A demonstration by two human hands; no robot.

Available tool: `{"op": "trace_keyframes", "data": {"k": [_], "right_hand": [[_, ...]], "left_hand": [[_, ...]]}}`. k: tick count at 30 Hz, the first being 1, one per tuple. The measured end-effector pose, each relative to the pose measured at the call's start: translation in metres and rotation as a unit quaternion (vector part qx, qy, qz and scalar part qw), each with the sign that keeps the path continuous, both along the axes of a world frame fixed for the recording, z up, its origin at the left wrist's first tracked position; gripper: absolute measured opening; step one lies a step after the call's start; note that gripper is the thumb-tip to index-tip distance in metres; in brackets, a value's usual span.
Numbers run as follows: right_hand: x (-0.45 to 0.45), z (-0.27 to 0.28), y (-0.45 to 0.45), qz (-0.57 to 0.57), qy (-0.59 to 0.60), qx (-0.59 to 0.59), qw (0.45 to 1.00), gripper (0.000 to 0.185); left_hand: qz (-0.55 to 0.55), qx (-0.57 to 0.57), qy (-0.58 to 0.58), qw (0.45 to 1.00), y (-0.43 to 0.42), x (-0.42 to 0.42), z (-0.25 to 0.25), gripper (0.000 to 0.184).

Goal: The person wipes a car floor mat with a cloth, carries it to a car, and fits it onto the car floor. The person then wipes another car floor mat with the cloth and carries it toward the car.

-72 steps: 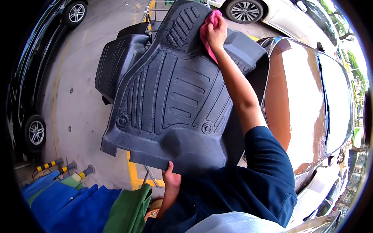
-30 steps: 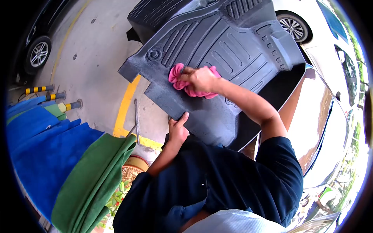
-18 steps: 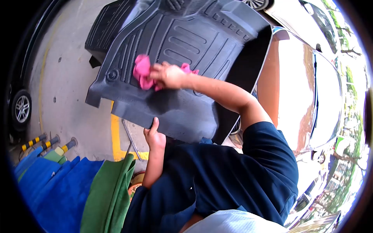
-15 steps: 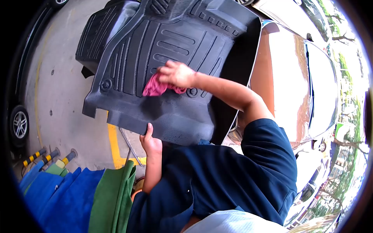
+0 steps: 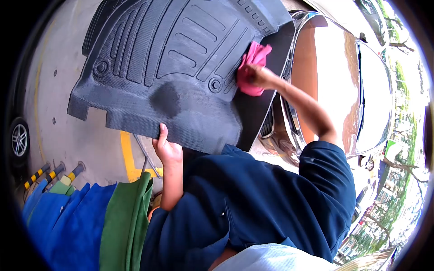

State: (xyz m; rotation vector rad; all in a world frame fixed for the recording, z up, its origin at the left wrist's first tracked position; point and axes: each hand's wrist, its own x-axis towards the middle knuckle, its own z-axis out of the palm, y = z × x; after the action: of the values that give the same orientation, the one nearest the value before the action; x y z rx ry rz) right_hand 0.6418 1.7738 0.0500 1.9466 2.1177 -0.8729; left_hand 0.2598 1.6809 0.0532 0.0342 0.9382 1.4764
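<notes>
A large black moulded car floor mat (image 5: 181,113), with raised ribs and round fastener spots, is held tilted in front of my body. My left hand (image 5: 168,151) grips its near edge, thumb on top and the other fingers hidden beneath. In my right hand (image 5: 257,77) is a bunched pink cloth (image 5: 254,56), pressed against the mat's right side, by the raised side wall. A darker, damp-looking patch shows on the bulge near the mat's middle.
Blue cloths (image 5: 77,221) and a green cloth (image 5: 124,217) hang at the lower left. Behind them stand yellow-and-black striped posts (image 5: 55,171). A shiny brown car (image 5: 307,86) is close on the right, and a dark car's wheel (image 5: 20,139) shows at far left.
My right hand has moved the pink cloth rightward and away from me, from the mat's middle to its right side. The mat has shifted left and up in view, with my left hand still gripping it.
</notes>
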Motion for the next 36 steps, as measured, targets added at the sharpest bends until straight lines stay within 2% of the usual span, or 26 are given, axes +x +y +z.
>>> {"op": "trace_keyframes", "data": {"k": [1, 2, 3, 4, 6, 7, 8, 10, 11, 12, 13, 14, 15, 16, 18, 20, 22, 24, 26, 28, 30, 31, 32, 34, 35, 36], "right_hand": [[-0.034, 0.004, -0.028, -0.019, 0.155, -0.069, 0.985, 0.049], [-0.061, 0.023, -0.045, 0.055, 0.233, -0.117, 0.964, 0.047], [-0.071, 0.021, -0.057, 0.046, 0.247, -0.184, 0.950, 0.047], [-0.065, 0.009, -0.067, 0.131, 0.198, 0.024, 0.971, 0.049], [-0.076, 0.029, -0.067, -0.032, 0.020, 0.191, 0.981, 0.052], [-0.069, 0.009, -0.066, -0.091, 0.019, 0.153, 0.984, 0.063], [-0.088, 0.018, -0.063, -0.167, 0.064, 0.036, 0.983, 0.060], [-0.136, 0.003, -0.073, -0.143, 0.130, 0.097, 0.976, 0.051], [-0.151, -0.006, -0.066, -0.133, 0.260, 0.124, 0.948, 0.037], [-0.172, -0.021, -0.052, -0.164, 0.493, 0.093, 0.850, 0.031], [-0.205, 0.010, -0.041, -0.117, 0.463, 0.066, 0.876, 0.030], [-0.229, 0.037, -0.032, -0.043, 0.380, 0.105, 0.918, 0.033], [-0.246, 0.044, -0.024, 0.002, 0.394, 0.217, 0.893, 0.037], [-0.252, 0.051, -0.019, 0.038, 0.407, 0.256, 0.876, 0.039], [-0.239, 0.058, -0.021, 0.107, 0.334, 0.322, 0.879, 0.040], [-0.199, 0.030, -0.040, 0.115, 0.163, 0.391, 0.898, 0.037], [-0.144, 0.000, -0.060, 0.084, 0.107, 0.301, 0.944, 0.041], [-0.125, -0.017, -0.086, -0.065, 0.072, 0.285, 0.954, 0.053], [-0.115, -0.028, -0.088, -0.202, 0.076, 0.258, 0.942, 0.062], [-0.123, -0.045, -0.075, -0.322, 0.205, 0.206, 0.901, 0.059], [-0.155, -0.047, -0.062, -0.160, 0.383, 0.240, 0.877, 0.052], [-0.178, -0.029, -0.057, -0.119, 0.549, 0.148, 0.814, 0.050], [-0.183, -0.017, -0.042, 0.057, 0.442, 0.248, 0.860, 0.055], [-0.174, 0.007, -0.019, 0.113, 0.330, 0.308, 0.885, 0.055], [-0.171, 0.007, 0.001, 0.103, 0.231, 0.410, 0.877, 0.055], [-0.174, 0.002, 0.008, -0.052, 0.220, 0.378, 0.898, 0.054]], "left_hand": [[0.000, -0.005, 0.000, 1.000, 0.000, 0.001, 0.000, 0.029], [0.002, -0.008, 0.002, 1.000, 0.000, -0.001, 0.000, 0.028], [0.013, -0.004, 0.022, 1.000, -0.001, -0.002, -0.006, 0.028], [0.009, -0.006, 0.010, 1.000, 0.001, -0.003, -0.002, 0.028], [0.005, -0.016, -0.013, 1.000, 0.001, -0.005, 0.004, 0.029], [0.019, 0.003, 0.006, 1.000, 0.000, -0.005, -0.012, 0.031], [0.015, -0.002, -0.007, 1.000, 0.000, -0.003, -0.005, 0.032], [0.010, -0.011, 0.029, 0.999, -0.003, 0.001, -0.008, 0.035], [0.015, -0.003, 0.038, 0.999, -0.004, 0.001, -0.004, 0.035], [0.011, 0.011, 0.050, 0.999, -0.004, 0.002, -0.002, 0.035], [0.005, 0.022, 0.062, 0.998, -0.007, -0.001, 0.000, 0.035], [-0.004, 0.034, 0.074, 0.997, -0.008, -0.003, 0.002, 0.034], [-0.019, 0.046, 0.043, 0.998, -0.006, -0.006, 0.008, 0.032], [-0.011, 0.063, 0.073, 0.995, -0.004, -0.007, 0.011, 0.031], [0.002, 0.090, 0.081, 0.993, 0.000, -0.009, 0.018, 0.029], [0.015, 0.098, 0.094, 0.991, -0.001, -0.012, 0.011, 0.027], [0.024, 0.089, 0.089, 0.992, -0.002, -0.007, 0.018, 0.025], [0.034, 0.074, 0.086, 0.993, -0.002, -0.003, 0.013, 0.025], [0.032, 0.080, 0.078, 0.993, -0.003, -0.003, 0.012, 0.025], [0.037, 0.089, 0.089, 0.991, -0.005, 0.000, 0.017, 0.025], [0.063, 0.068, 0.108, 0.990, -0.004, 0.002, 0.020, 0.025], [0.070, 0.074, 0.126, 0.987, -0.002, 0.003, 0.023, 0.025], [0.075, 0.075, 0.143, 0.984, -0.001, 0.004, 0.026, 0.025], [0.066, 0.082, 0.138, 0.985, 0.000, 0.000, 0.034, 0.024], [0.070, 0.090, 0.149, 0.982, -0.001, 0.002, 0.039, 0.024], [0.074, 0.097, 0.159, 0.980, -0.003, 0.004, 0.042, 0.024]]}}
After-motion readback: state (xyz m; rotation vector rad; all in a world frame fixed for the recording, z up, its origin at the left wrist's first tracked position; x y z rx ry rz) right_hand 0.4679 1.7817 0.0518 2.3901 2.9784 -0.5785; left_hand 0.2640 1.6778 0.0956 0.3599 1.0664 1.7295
